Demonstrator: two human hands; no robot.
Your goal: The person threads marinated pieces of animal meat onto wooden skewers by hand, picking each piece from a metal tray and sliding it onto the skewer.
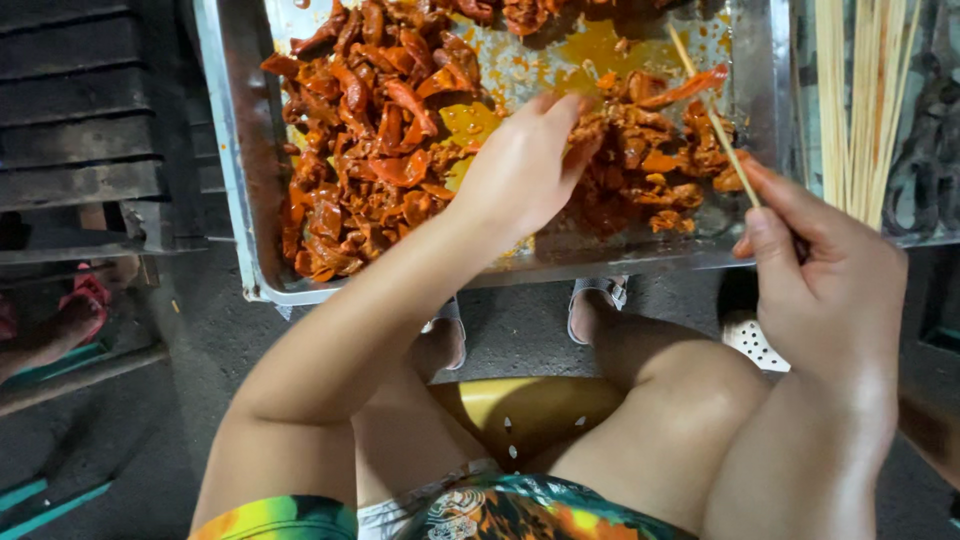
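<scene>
Nearest the camera are the person's bare knees above a yellow stool (530,405), with sandalled feet on the dark floor just below the hands. Up from there, the right hand (825,275) is curled closed, thumb and fingers pinching the lower end of a bamboo skewer (712,118) that slants up and away to the left – one reddish strip of meat (685,88) is threaded near its far tip. The left hand (520,165) lies palm-down with fingers loosely spread, its fingertips pressing into the marinated meat pieces (640,165) between the two hands; whether it grips one I cannot tell. Both hands work over the near edge of a metal tray (240,170). A larger heap of meat (365,130) lies left of the left hand – orange oil pools beyond it. Beyond the right hand, a bundle of bare skewers (860,100) stands apart.
</scene>
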